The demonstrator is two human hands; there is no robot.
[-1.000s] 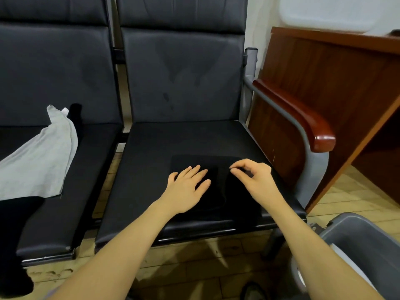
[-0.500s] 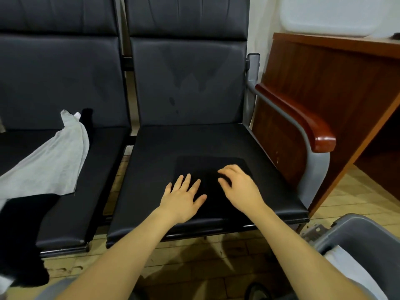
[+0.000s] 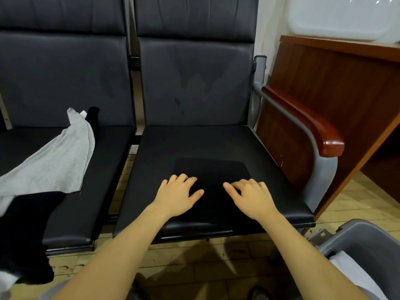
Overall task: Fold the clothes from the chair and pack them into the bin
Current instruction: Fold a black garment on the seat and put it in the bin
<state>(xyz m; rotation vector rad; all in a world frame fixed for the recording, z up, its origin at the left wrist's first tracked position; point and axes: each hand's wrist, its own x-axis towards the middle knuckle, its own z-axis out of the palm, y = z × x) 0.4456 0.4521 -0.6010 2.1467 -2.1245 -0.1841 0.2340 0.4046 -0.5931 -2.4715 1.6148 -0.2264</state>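
Note:
A folded black garment lies flat on the right chair seat, hard to tell from the black leather. My left hand rests palm down on its near left part, fingers spread. My right hand rests on its near right part, fingers slightly bent, holding nothing. On the left chair seat lie a loose grey garment and a black garment that hangs over the front edge. The grey bin stands at the bottom right with something white inside.
The right chair has a grey metal armrest with a wooden top. A brown wooden desk stands close behind it on the right. Pale wooden floor shows beneath the seats.
Both hands have slid toward the near edge of the folded black garment and apart from each other. The right hand's pinching fingers have flattened onto the cloth.

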